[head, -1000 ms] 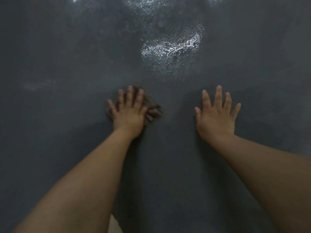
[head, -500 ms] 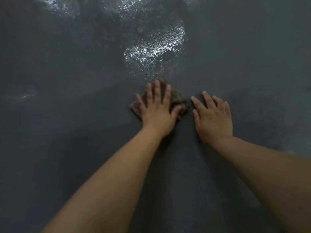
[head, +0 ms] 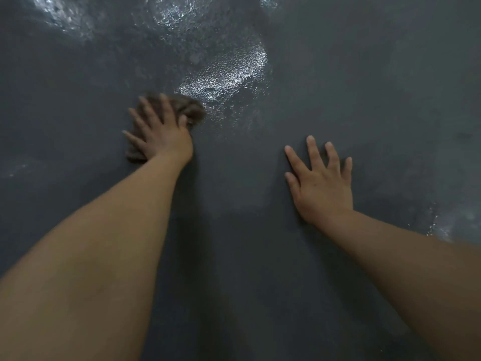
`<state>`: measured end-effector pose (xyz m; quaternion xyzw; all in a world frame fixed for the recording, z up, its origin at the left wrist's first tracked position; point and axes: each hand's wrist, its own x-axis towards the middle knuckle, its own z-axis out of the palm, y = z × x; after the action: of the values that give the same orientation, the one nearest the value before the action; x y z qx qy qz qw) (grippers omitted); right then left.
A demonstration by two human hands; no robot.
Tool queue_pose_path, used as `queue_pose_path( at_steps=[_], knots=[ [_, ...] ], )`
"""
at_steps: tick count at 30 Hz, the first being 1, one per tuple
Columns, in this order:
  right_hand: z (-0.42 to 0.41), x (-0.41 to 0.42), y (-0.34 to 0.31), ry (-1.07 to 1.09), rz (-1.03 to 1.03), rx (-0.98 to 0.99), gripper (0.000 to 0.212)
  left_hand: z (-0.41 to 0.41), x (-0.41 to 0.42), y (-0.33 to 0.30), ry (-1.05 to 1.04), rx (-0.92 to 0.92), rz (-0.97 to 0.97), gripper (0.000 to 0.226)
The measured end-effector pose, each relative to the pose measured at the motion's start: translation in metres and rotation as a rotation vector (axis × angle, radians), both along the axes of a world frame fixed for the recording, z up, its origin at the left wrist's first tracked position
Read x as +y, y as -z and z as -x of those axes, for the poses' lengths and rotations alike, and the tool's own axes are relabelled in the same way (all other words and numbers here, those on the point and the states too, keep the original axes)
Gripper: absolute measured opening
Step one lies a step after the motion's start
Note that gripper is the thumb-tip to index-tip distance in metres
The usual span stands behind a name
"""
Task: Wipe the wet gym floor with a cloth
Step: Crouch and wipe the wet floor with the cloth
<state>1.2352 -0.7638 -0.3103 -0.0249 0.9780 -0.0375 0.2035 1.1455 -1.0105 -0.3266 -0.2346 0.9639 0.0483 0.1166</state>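
A crumpled brown cloth [head: 191, 109] lies on the dark grey gym floor [head: 234, 256]. My left hand [head: 158, 131] presses flat on it with straight, spread fingers; the hand is motion-blurred and covers most of the cloth. A glistening wet patch [head: 229, 76] sits just right of and beyond the cloth, touching its edge. My right hand [head: 321, 186] lies flat on the bare floor, fingers spread, well to the right of the cloth and holding nothing.
More wet sheen shows at the top left [head: 62, 16], top middle [head: 179, 14] and by the right edge [head: 447, 225]. A faint streak [head: 18, 169] marks the floor at the left. Both forearms reach in from the bottom.
My left hand has slid the cloth leftward, away from my right hand. The right hand now lies with fingers spread wider, farther from the cloth.
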Motion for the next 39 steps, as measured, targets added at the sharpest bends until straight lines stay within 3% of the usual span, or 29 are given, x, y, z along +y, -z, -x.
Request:
queue_pose_path(
  at_steps=[2,4,9,13,16,19,22,25,29,37,39],
  knots=[
    [0.0,0.001,0.001,-0.005,-0.004,0.002,0.052,0.02,0.005,-0.002,-0.208,0.036,-0.06,0.058],
    [0.002,0.003,0.0,-0.012,0.011,0.003,0.052,0.031,0.019,-0.003,-0.24,0.036,-0.072,0.059],
    [0.0,0.01,0.003,0.072,0.188,0.173,0.047,0.024,0.085,0.0,0.265,-0.022,-0.05,0.06],
    [0.006,0.018,0.003,0.202,0.289,0.348,0.048,-0.014,0.145,-0.004,0.67,-0.048,-0.149,0.06],
    [0.017,0.013,0.002,0.286,0.353,0.405,0.049,-0.03,0.145,-0.011,0.779,-0.018,-0.294,0.054],
    [0.029,-0.007,0.004,0.115,0.305,0.393,0.05,-0.019,0.112,-0.032,0.673,0.126,-0.521,0.051],
    [0.036,-0.04,0.011,0.071,0.187,0.113,0.066,-0.013,0.073,-0.045,0.512,0.102,-0.373,0.062],
    [0.047,-0.057,0.012,0.112,0.123,0.092,0.081,-0.024,0.054,-0.055,0.345,-0.138,-0.242,0.092],
    [0.086,-0.054,0.014,0.061,0.076,0.104,0.082,-0.048,0.05,-0.054,0.22,-0.344,-0.138,0.124],
    [0.159,-0.063,0.012,0.064,0.047,0.098,0.081,-0.052,0.051,-0.043,0.175,-0.293,-0.188,0.128],
    [0.163,-0.078,0.01,-0.018,0.069,0.073,0.079,-0.054,0.05,-0.042,0.162,-0.265,-0.198,0.13]
  ],
)
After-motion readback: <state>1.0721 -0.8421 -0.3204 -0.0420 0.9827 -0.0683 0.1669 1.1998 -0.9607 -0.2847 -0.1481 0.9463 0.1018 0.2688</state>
